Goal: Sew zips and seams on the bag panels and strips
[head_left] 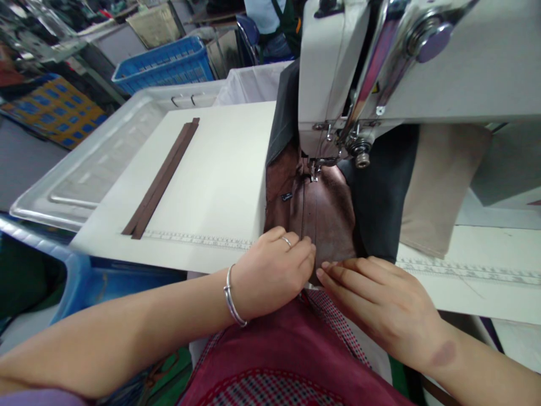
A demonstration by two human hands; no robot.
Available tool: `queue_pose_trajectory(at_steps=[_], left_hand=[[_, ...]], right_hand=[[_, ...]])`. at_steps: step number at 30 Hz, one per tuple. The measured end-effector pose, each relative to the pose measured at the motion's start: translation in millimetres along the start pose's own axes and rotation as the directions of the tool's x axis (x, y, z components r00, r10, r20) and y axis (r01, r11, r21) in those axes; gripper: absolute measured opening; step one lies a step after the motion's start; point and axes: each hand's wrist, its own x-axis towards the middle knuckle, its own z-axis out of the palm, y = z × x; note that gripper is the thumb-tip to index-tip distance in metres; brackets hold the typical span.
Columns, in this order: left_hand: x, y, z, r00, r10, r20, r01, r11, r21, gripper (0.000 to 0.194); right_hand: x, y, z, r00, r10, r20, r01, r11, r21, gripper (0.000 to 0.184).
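A piece of shiny brown fabric [327, 211] with a stitched line down it and a small dark label [287, 197] lies under the presser foot [314, 171] of a white sewing machine [333, 67]. My left hand [276, 268], wearing a ring and a bangle, is closed with curled fingers on the fabric's near left edge. Close beside it, my right hand [380, 293] has thumb and forefinger tips together at the near right edge; the other fingers lie over the cloth. Dark grey cloth [380, 197] joins the brown piece on the right and behind.
Two brown strips [164, 175] lie on the white board [228, 163] left of the machine, above a printed ruler [203, 241]. Beige cloth [435, 186] hangs at right. A clear plastic tray [97, 152] and a blue basket [164, 65] stand beyond; a seated person [270, 28] is behind.
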Motion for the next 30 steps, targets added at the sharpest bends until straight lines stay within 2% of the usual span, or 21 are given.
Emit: queue_pose_trajectory(at_steps=[4,8,14,21,30], left_hand=[[-5,10,2.3,1.000,-0.022,0.010,0.022,0.998,0.061,0.034],[-6,10,1.1,0.998,-0.049,-0.029,0.050,0.999,0.015,0.035],[-7,5,-2.3,0.997,-0.060,-0.057,0.059,0.998,-0.015,0.034],[-5,2,7.3,0.993,-0.079,-0.087,0.076,0.997,-0.028,0.034],[11,-19,15.0,0.994,-0.069,-0.088,0.068,0.998,-0.017,0.032]], right_hand=[[1,-3,1,0.999,0.041,-0.022,-0.040,0.999,0.018,0.027],[3,-8,2,0.987,0.148,-0.059,-0.143,0.986,0.086,0.025],[9,-8,-1,0.993,0.107,-0.041,-0.104,0.993,0.056,0.029],[17,1,-1,0.993,0.114,-0.037,-0.111,0.991,0.071,0.029],[24,17,-1,0.990,0.143,-0.014,-0.140,0.984,0.110,0.028]])
